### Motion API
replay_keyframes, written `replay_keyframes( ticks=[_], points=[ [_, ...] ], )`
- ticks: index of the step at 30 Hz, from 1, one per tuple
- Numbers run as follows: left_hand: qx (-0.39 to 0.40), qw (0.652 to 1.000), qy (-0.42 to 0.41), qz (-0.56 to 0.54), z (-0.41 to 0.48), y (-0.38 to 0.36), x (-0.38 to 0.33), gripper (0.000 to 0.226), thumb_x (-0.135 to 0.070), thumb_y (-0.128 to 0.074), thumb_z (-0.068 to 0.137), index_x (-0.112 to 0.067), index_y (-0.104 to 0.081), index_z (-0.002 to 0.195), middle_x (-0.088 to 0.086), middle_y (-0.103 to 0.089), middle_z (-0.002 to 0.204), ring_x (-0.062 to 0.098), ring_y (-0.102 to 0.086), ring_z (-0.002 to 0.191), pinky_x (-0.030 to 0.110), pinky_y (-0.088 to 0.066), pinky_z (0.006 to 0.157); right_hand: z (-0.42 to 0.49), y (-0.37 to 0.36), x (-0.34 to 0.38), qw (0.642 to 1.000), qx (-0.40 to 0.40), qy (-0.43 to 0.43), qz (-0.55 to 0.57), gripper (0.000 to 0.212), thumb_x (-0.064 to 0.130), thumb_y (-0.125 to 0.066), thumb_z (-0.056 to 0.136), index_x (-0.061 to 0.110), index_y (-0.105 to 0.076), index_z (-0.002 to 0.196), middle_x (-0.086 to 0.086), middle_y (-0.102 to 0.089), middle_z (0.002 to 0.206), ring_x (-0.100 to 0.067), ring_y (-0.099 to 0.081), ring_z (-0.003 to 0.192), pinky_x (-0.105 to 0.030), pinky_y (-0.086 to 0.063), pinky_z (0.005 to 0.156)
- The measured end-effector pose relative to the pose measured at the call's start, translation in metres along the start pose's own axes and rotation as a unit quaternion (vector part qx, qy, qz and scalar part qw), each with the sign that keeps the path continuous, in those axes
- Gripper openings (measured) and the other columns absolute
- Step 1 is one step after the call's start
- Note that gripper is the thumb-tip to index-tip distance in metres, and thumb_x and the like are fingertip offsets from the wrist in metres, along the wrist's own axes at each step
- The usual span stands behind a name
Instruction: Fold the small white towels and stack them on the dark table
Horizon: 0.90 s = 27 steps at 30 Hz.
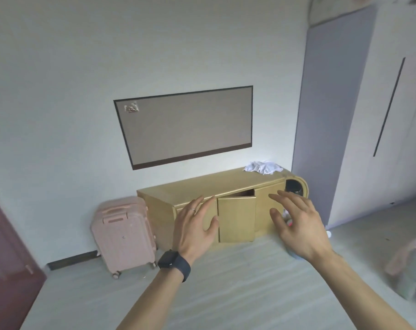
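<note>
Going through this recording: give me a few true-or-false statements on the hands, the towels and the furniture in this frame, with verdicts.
1. The left hand and the right hand are open and hold nothing. True.
2. The white towels lie folded on the floor. False: they lie crumpled on the right end of the wooden cabinet.
3. The pink suitcase stands to the left of the cabinet. True.
4. Every cabinet door is closed. False: the middle door stands ajar.
5. The watch is on the right wrist. False: it is on the left wrist.
</note>
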<state>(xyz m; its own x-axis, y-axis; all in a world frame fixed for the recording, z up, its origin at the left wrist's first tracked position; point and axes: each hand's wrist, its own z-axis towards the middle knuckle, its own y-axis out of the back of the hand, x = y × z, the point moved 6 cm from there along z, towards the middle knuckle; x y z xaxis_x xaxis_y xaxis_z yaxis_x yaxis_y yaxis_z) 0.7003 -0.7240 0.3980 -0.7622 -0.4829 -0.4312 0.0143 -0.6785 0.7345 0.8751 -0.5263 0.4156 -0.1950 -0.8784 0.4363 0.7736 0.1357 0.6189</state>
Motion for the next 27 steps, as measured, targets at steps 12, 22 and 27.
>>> replay_keyframes(
  ticks=[12,22,27],
  points=[
    [0.026,0.999,-0.006,0.027,0.261,-0.189,0.038,0.051,-0.043,-0.052,0.096,-0.041,-0.040,0.146,-0.007,-0.041,0.153,0.016,-0.034,0.141,0.035,-0.023,0.116,0.211,-0.129,-0.187,1.000,0.022,-0.018,0.011,0.041,0.047,-0.044,0.091,0.032,-0.066,0.122,0.011,-0.062,0.129,-0.019,-0.050,0.123,-0.042,-0.046,0.100],
    [0.075,0.996,0.044,0.037,0.416,-0.346,0.108,0.052,-0.048,-0.043,0.096,-0.042,-0.037,0.147,-0.008,-0.039,0.153,0.015,-0.031,0.143,0.037,-0.025,0.118,0.352,-0.269,-0.329,0.995,0.089,-0.050,0.019,0.031,0.029,-0.064,0.093,0.030,-0.066,0.123,0.013,-0.066,0.122,-0.019,-0.052,0.120,-0.041,-0.046,0.099],
    [0.106,0.992,0.062,0.029,0.487,-0.431,0.159,0.051,-0.048,-0.042,0.096,-0.045,-0.035,0.147,-0.012,-0.036,0.155,0.012,-0.024,0.146,0.031,-0.016,0.119,0.411,-0.357,-0.390,0.990,0.118,-0.077,0.026,0.034,0.024,-0.069,0.090,0.029,-0.066,0.124,0.015,-0.066,0.119,-0.018,-0.054,0.118,-0.031,-0.041,0.097]
  ],
)
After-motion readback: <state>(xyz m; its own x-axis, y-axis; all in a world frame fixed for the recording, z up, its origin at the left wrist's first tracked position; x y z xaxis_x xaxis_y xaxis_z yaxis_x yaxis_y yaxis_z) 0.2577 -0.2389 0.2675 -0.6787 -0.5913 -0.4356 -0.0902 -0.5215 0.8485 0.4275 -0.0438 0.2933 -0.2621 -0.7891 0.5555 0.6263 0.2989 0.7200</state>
